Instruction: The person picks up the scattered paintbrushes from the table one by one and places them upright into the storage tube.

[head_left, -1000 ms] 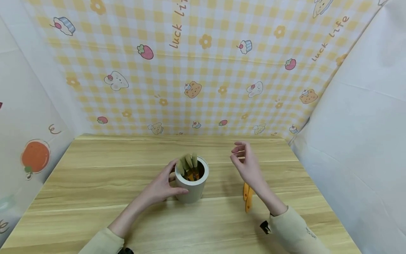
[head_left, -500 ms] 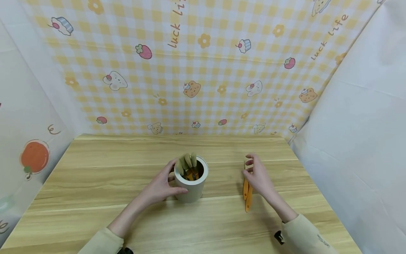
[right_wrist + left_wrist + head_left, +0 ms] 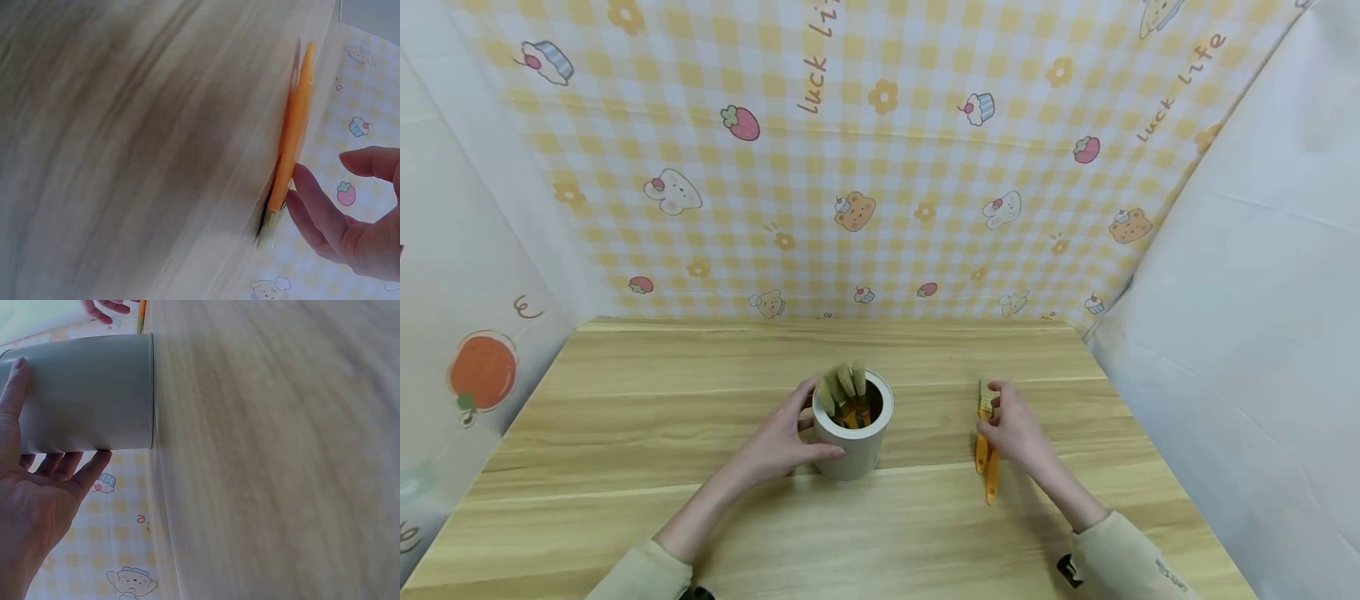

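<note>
Lying on the table (image 3: 910, 533), right of the cup (image 3: 856, 460): two brushes (image 3: 982, 452), orange handles close together. Right grip (image 3: 1017, 427) spread, thumb apart, fingertips at a handle (image 3: 294, 131); contact unclear. Left grip (image 3: 778, 442) clasps the cup, more brushes (image 3: 846, 385) inside. Judged light, stiff-handled, possibly slippery; bristles (image 3: 986, 388) likely soft. Best pinched mid-handle, singly.

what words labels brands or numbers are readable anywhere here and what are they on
"luck life": checked backdrop, upper right
"luck li", then cut off by the picture's top edge: same backdrop, top middle
Small lettering at the backdrop's lower edge: too small and cut off to read
Marking on the right sleeve: too small to read
On the pale container: none visible
</note>
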A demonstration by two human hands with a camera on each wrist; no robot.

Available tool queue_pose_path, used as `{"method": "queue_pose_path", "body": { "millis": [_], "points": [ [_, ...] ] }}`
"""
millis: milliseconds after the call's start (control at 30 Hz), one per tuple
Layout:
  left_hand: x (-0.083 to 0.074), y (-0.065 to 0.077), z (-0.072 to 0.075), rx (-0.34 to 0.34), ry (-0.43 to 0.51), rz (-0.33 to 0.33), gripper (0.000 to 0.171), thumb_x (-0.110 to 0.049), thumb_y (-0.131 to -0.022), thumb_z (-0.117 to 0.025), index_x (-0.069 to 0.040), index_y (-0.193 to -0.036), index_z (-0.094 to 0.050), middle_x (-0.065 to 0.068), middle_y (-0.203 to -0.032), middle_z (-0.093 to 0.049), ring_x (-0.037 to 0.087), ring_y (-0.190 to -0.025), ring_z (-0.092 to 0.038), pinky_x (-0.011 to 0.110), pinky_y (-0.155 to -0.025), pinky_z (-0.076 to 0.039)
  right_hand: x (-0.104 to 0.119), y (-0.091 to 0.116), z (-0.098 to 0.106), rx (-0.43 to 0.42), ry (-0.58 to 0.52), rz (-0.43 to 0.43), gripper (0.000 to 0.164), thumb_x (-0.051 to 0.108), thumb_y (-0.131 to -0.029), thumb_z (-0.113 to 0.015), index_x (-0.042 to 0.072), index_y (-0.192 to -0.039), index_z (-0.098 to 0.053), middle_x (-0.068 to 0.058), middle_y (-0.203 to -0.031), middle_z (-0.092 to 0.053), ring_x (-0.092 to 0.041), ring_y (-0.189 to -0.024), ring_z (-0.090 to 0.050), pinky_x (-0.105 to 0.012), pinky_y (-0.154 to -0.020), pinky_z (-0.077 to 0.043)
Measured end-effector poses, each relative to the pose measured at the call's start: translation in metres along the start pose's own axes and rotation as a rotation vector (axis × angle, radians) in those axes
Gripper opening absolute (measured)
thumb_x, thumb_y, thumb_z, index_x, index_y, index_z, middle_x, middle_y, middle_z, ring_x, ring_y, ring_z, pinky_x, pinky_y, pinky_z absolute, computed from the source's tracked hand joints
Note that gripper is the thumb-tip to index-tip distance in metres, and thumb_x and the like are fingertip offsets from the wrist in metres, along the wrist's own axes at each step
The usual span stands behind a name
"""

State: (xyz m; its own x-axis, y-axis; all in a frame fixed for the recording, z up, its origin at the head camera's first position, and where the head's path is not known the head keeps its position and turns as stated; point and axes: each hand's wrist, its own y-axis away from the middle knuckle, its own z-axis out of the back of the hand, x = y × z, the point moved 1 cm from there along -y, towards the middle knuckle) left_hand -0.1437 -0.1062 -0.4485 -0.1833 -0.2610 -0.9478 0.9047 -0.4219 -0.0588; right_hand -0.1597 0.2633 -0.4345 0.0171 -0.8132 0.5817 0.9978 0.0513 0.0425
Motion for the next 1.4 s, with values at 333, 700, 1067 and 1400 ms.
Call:
{"method": "queue_pose_path", "body": {
  "millis": [333, 700, 1067, 1400],
  "points": [
    [0.001, 0.001, -0.001, -0.008, -0.010, 0.000, 0.104, -0.025, -0.079, -0.091, -0.022, -0.161, -0.026, 0.021, -0.163, -0.034, 0.055, -0.138, -0.049, 0.059, -0.108, -0.054, -0.001, -0.005, -0.006, 0.023, 0.066, -0.020, 0.076, -0.005, -0.081, -0.073, -0.010, -0.148, -0.037, -0.034, -0.129, -0.055, -0.022, -0.082, -0.059, -0.029, -0.064, -0.053],
    [0.000, -0.001, 0.000, 0.002, -0.005, -0.015, 0.102, -0.025, -0.080, -0.090, -0.023, -0.160, -0.026, 0.020, -0.163, -0.034, 0.053, -0.141, -0.046, 0.058, -0.111, -0.052, -0.004, -0.012, -0.008, 0.026, 0.102, -0.034, 0.085, -0.002, -0.077, -0.081, -0.008, -0.148, -0.037, -0.032, -0.127, -0.053, -0.028, -0.088, -0.059, -0.036, -0.068, -0.056],
    [0.001, -0.002, 0.001, 0.003, 0.002, 0.009, 0.103, -0.026, -0.080, -0.090, -0.025, -0.161, -0.026, 0.019, -0.163, -0.033, 0.054, -0.141, -0.046, 0.060, -0.110, -0.052, -0.003, -0.015, -0.010, 0.023, 0.118, -0.027, 0.086, 0.000, -0.074, -0.084, -0.010, -0.146, -0.038, -0.035, -0.129, -0.052, -0.033, -0.094, -0.059, -0.044, -0.076, -0.059],
    [0.000, -0.001, 0.001, -0.011, -0.038, -0.001, 0.104, -0.029, -0.079, -0.091, -0.024, -0.160, -0.027, 0.019, -0.164, -0.034, 0.051, -0.141, -0.047, 0.060, -0.112, -0.050, -0.003, -0.017, -0.011, 0.052, 0.102, -0.055, 0.091, 0.000, -0.076, -0.084, -0.012, -0.150, -0.033, -0.038, -0.135, -0.049, -0.034, -0.099, -0.060, -0.041, -0.078, -0.061]
  ]
}}
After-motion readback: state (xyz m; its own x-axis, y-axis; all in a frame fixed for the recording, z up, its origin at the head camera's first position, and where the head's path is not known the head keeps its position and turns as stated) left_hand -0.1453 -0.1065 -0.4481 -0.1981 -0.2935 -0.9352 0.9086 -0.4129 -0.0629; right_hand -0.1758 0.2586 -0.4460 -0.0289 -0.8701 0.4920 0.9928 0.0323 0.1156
